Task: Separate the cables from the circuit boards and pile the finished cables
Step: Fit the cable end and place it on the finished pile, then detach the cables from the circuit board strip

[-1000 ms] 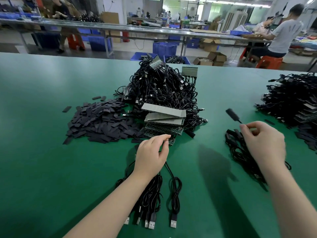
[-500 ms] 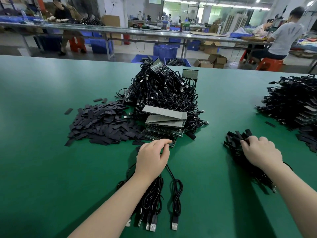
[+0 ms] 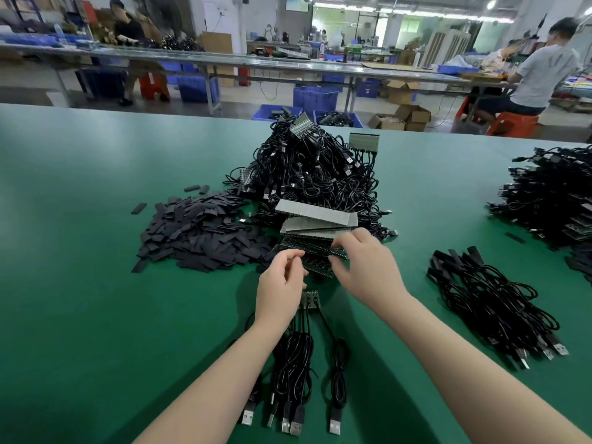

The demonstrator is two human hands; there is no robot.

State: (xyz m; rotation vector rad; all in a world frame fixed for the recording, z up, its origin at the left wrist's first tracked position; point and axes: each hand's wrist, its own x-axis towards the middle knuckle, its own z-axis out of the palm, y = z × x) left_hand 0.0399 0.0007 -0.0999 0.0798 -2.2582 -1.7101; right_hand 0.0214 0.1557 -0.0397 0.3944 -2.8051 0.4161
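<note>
My left hand (image 3: 282, 286) grips a small circuit board strip (image 3: 309, 299) low over the green table (image 3: 96, 315). Several black USB cables (image 3: 293, 360) trail from that board toward me, their plugs lying flat. My right hand (image 3: 363, 267) hovers just right of the left, fingers loosely curled over the front of a stack of bare boards (image 3: 317, 219); I see nothing between its fingers. The pile of finished cables (image 3: 490, 306) lies on the table to the right.
Behind the stack rises a big heap of tangled cables still on boards (image 3: 314, 174). A spread of flat black sleeves (image 3: 198, 235) lies to the left. Another heap of cables (image 3: 551, 200) sits at the far right edge. People work at benches beyond.
My right hand left the finished pile on the right, where it set a cable down, and came in beside my left hand. My left hand has stayed on the board.
</note>
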